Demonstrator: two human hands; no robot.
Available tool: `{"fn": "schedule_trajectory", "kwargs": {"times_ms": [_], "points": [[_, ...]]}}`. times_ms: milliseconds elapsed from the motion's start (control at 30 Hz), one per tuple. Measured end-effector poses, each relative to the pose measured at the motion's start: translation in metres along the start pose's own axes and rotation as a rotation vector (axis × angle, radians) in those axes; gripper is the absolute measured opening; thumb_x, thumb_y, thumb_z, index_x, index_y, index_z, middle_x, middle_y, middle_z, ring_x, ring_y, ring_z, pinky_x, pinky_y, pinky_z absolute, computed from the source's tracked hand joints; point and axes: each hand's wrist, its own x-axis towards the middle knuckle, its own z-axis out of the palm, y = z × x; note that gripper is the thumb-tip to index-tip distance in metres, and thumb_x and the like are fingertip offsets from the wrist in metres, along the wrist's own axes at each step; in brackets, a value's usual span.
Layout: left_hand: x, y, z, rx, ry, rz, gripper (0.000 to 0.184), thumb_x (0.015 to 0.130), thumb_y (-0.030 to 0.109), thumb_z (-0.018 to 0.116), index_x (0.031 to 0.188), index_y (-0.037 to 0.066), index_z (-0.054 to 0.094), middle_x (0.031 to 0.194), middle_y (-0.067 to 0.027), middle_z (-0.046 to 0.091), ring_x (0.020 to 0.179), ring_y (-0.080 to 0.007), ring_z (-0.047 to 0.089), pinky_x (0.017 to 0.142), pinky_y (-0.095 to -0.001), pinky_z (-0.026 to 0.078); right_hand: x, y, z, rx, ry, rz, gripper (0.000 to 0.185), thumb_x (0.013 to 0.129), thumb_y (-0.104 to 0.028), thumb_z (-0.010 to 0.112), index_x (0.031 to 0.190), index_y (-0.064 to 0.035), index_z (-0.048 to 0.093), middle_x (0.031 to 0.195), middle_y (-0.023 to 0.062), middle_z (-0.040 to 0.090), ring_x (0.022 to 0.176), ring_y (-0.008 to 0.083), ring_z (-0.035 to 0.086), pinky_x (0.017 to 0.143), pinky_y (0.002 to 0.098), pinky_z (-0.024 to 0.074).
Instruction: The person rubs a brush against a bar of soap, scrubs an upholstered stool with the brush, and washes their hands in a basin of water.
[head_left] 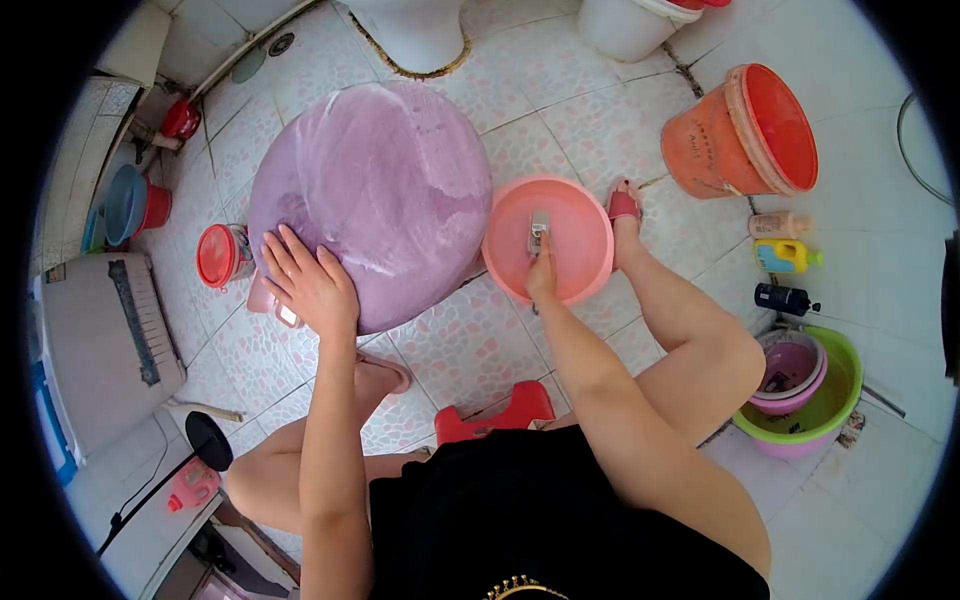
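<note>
A large round purple cushion-like piece (400, 190), with whitish streaks and darker damp-looking patches, fills the centre-left. My left hand (311, 283) lies flat on its lower left edge, fingers spread. Beside it on the right is a pink basin (597, 240) on the tiled floor. My right hand (541, 272) reaches into the basin, its fingers closed on a small brush (538, 228) with a pale back. The basin's left rim is next to the cushion's right edge.
A red stool (495, 412) stands between my legs. Around lie an orange bucket (705, 145), stacked basins (848, 385), bottles (782, 256), a red-lidded tub (215, 256) and a grey appliance (95, 350). A toilet base (415, 35) is at the top.
</note>
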Motion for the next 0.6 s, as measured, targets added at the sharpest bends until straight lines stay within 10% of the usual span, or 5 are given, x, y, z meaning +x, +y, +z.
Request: {"fn": "schedule_trajectory", "kwargs": {"times_ms": [133,367,600], "points": [[0.0,0.0,0.001,-0.002,0.016,0.003,0.062,0.097,0.028,0.046,0.153,0.006,0.033,0.16,-0.0188,0.03,0.149,-0.0353,0.025,0.119,-0.058,0.013,0.032,0.054,0.051,0.203,0.216,-0.272,0.073,0.09,0.004,0.039,0.157,-0.0224,0.029,0.121,0.0137,0.058,0.095,0.0259,0.059,0.08,0.0338,0.0505],[0.001,-0.001,-0.004,-0.085,0.058,-0.023,0.06,0.095,0.029,0.049,0.149,0.004,0.041,0.157,-0.0198,0.034,0.148,-0.0352,0.026,0.119,-0.0582,0.013,-0.09,-0.084,-0.109,0.99,-0.291,0.036,0.056,0.102,-0.005,0.042,0.156,-0.0184,0.033,0.084,-0.0019,0.053,0.053,0.0039,0.037,0.043,0.0204,0.0307],[-0.004,-0.017,-0.006,-0.506,0.113,-0.077,0.047,0.095,0.014,0.05,0.141,0.004,0.05,0.153,-0.0184,0.04,0.146,-0.0342,0.031,0.12,-0.0546,0.016,-0.168,-0.193,-0.171,0.536,-0.352,-0.675,0.053,0.102,-0.01,0.049,0.154,-0.0169,0.039,0.083,0.0008,0.055,0.055,0.0097,0.049,0.049,0.0284,0.0414]]}}
